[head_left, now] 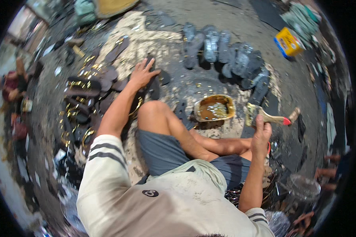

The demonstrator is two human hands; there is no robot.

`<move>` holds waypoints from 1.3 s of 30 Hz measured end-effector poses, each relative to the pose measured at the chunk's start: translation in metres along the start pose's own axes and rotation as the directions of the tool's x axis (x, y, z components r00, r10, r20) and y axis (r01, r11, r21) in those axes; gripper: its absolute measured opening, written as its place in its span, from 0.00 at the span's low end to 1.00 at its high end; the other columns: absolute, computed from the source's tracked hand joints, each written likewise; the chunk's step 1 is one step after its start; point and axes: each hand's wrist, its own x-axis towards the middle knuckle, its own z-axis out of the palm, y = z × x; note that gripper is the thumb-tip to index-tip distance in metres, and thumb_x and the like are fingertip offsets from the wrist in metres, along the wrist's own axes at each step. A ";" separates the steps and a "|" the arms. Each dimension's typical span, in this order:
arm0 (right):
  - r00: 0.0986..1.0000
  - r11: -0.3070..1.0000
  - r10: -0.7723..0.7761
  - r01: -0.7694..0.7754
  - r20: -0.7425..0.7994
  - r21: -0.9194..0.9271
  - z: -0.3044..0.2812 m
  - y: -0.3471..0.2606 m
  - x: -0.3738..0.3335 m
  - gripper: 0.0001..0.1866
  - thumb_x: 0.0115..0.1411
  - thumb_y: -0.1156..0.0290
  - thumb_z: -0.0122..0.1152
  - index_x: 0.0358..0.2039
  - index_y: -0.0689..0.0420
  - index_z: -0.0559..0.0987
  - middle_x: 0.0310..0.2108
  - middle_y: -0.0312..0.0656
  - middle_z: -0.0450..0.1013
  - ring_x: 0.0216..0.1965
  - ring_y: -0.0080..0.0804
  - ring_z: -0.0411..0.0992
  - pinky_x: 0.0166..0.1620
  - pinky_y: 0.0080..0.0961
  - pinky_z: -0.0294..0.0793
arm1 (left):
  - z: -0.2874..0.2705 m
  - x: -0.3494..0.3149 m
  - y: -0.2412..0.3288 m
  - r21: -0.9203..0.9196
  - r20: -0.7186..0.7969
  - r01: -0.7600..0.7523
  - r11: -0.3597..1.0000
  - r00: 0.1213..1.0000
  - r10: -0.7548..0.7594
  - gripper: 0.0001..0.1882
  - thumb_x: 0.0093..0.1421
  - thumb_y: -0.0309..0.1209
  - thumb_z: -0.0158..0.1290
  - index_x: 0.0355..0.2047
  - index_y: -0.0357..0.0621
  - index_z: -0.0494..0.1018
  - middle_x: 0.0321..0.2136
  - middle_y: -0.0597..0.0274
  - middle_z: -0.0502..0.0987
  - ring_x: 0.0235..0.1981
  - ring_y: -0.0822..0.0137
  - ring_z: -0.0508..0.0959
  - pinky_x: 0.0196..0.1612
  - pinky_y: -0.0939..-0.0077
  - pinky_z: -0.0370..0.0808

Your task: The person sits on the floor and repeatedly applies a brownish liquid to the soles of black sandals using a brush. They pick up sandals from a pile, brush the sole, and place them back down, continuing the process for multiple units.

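I sit on the floor with bent knees. My left hand [141,74] reaches forward with fingers spread and rests on a dark sandal sole [153,85] among several brown soles with gold straps [91,85]. My right hand [262,134] grips the wooden handle of a wide paintbrush [265,115] whose bristles are coated in yellowish glue. Between the hands stands a round tin [214,108] of brown glue, just left of the brush.
A row of grey soles [225,53] lies ahead on the stained floor. A yellow and blue box [288,42] sits at the far right. Another person [12,89] sits at the left edge; someone's feet [328,166] show at the lower right.
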 end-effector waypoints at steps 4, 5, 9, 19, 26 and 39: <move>0.998 0.999 0.028 -0.030 -0.055 -0.020 -0.003 0.007 0.006 0.15 0.66 0.63 0.61 0.44 0.62 0.79 0.37 0.31 0.74 0.37 0.18 0.67 0.41 0.19 0.69 | -0.026 -0.002 -0.013 -0.101 0.040 -0.070 0.992 0.996 0.074 0.16 0.53 0.34 0.57 0.43 0.61 0.78 0.67 0.61 0.60 0.71 0.49 0.49 0.70 0.46 0.44; 0.998 1.000 -0.027 0.026 -0.055 -0.014 -0.002 0.013 0.009 0.16 0.66 0.64 0.61 0.46 0.64 0.79 0.39 0.32 0.74 0.39 0.19 0.68 0.43 0.19 0.69 | -0.037 -0.013 -0.023 -0.195 0.048 -0.018 0.981 0.998 0.028 0.23 0.44 0.34 0.65 0.44 0.56 0.78 0.65 0.58 0.62 0.70 0.48 0.50 0.70 0.46 0.44; 0.985 0.966 -0.083 0.117 0.151 -0.230 0.012 0.042 0.030 0.17 0.64 0.65 0.62 0.49 0.61 0.79 0.41 0.40 0.78 0.44 0.27 0.73 0.48 0.25 0.72 | -0.092 -0.072 -0.048 -0.700 -0.079 0.218 0.680 0.922 -0.378 0.17 0.52 0.32 0.61 0.35 0.36 0.67 0.30 0.54 0.69 0.32 0.59 0.70 0.38 0.67 0.70; 0.727 0.329 -0.138 0.674 0.673 -0.661 0.094 0.105 0.078 0.10 0.55 0.60 0.66 0.36 0.47 0.85 0.31 0.46 0.79 0.37 0.50 0.74 0.43 0.45 0.70 | -0.213 -0.188 0.116 -0.904 0.163 0.344 0.254 0.827 -0.539 0.20 0.64 0.28 0.56 0.56 0.41 0.71 0.39 0.62 0.75 0.37 0.71 0.73 0.41 0.79 0.69; 0.891 0.935 -0.276 0.336 0.359 -0.113 0.041 0.036 0.071 0.17 0.55 0.68 0.73 0.43 0.61 0.82 0.42 0.42 0.81 0.44 0.26 0.77 0.48 0.28 0.76 | -0.233 -0.153 0.156 -0.568 -0.105 0.243 0.787 0.926 -0.361 0.45 0.52 0.42 0.67 0.66 0.41 0.60 0.66 0.50 0.59 0.64 0.51 0.62 0.65 0.57 0.58; 0.992 0.979 -0.069 0.047 0.106 0.197 0.072 -0.065 -0.029 0.16 0.63 0.60 0.65 0.41 0.62 0.81 0.36 0.36 0.77 0.35 0.19 0.72 0.40 0.19 0.72 | -0.243 -0.084 0.210 -0.571 0.339 -0.046 -0.819 0.896 -0.287 0.23 0.69 0.49 0.47 0.49 0.41 0.73 0.40 0.61 0.80 0.38 0.68 0.81 0.40 0.75 0.79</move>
